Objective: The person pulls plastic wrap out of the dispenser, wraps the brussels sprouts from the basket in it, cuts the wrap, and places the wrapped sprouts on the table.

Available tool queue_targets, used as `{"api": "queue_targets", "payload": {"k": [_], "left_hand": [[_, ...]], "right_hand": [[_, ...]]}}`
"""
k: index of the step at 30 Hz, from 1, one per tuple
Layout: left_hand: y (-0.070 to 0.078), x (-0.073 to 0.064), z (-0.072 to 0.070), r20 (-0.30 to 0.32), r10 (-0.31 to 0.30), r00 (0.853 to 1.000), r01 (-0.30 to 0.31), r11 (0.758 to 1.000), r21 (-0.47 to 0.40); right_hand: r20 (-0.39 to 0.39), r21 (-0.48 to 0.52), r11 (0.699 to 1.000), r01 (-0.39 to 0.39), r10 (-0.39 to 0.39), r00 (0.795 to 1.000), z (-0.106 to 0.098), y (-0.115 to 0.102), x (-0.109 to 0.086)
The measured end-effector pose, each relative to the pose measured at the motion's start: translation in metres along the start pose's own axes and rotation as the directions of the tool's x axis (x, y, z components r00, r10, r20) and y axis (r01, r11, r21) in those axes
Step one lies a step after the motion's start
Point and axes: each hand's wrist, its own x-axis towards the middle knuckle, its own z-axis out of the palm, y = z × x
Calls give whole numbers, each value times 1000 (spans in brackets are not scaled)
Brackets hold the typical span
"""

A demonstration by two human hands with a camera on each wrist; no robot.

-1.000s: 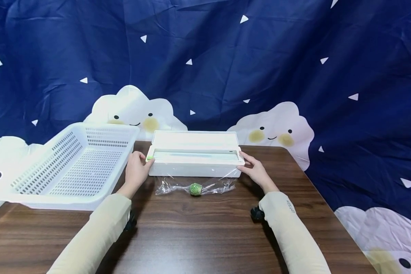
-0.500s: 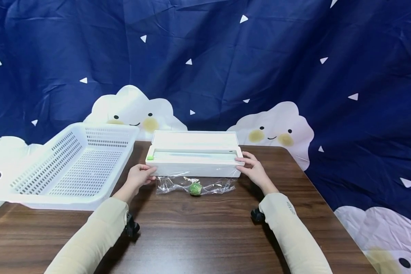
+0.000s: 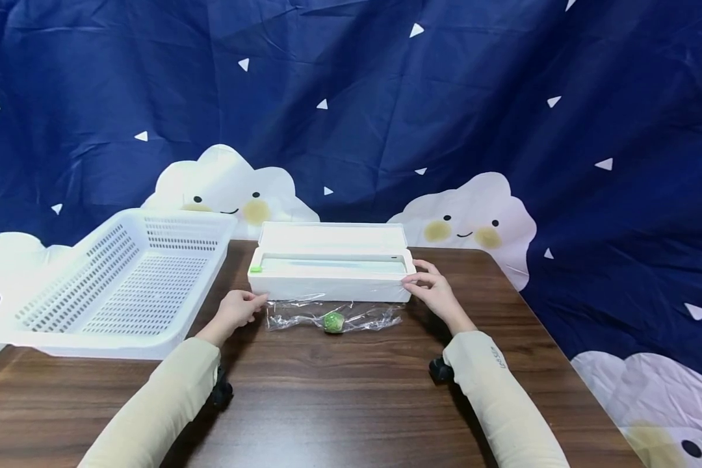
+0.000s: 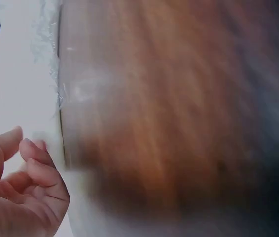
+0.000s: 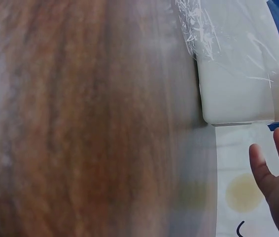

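A long white cling film dispenser (image 3: 327,286) lies across the table with its lid (image 3: 332,235) raised. At its left end sits a light green slider (image 3: 256,269). Clear cling film (image 3: 370,318) hangs over the front onto the table, bunched around a small round green item (image 3: 333,322) of unclear kind. My left hand (image 3: 236,310) is at the dispenser's lower left corner, fingers loosely bent; in the left wrist view a small gap shows between thumb and fingertips (image 4: 31,148). With thumb and fingers my right hand (image 3: 435,292) holds the dispenser's right end, other fingers (image 5: 260,160) spread.
To the left stands a big white perforated basket (image 3: 210,273). The brown wooden table (image 3: 339,403) reaches toward me. Behind it hangs a dark blue curtain (image 3: 351,117) with clouds and triangles.
My left hand has come down from the dispenser's top left edge, beside the slider, to its lower left corner. The right hand has stayed at the right end, its fingers slightly shifted.
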Motion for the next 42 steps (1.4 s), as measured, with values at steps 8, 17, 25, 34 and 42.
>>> {"api": "queue_targets", "payload": {"k": [8,17,25,34,42], "left_hand": [[6,0,-7,176,-91,980,150,919,-365],[6,0,-2,192,-110,975,163,943,-289],[3,6,-2,218,-94,971,165,928,-335],[4,2,-10,301,-90,949,234,842,-486],[9,-6,-14,393,-45,918,294,742,-602]], "right_hand": [[4,-12,1000,-21,21,1000,0,-2,-2],[5,-13,1000,-18,18,1000,-1,1,-2],[-7,-21,1000,-7,7,1000,-1,2,-1],[-12,-17,1000,-19,19,1000,-4,0,-3],[-8,-16,1000,-14,13,1000,-4,-2,-6]]}}
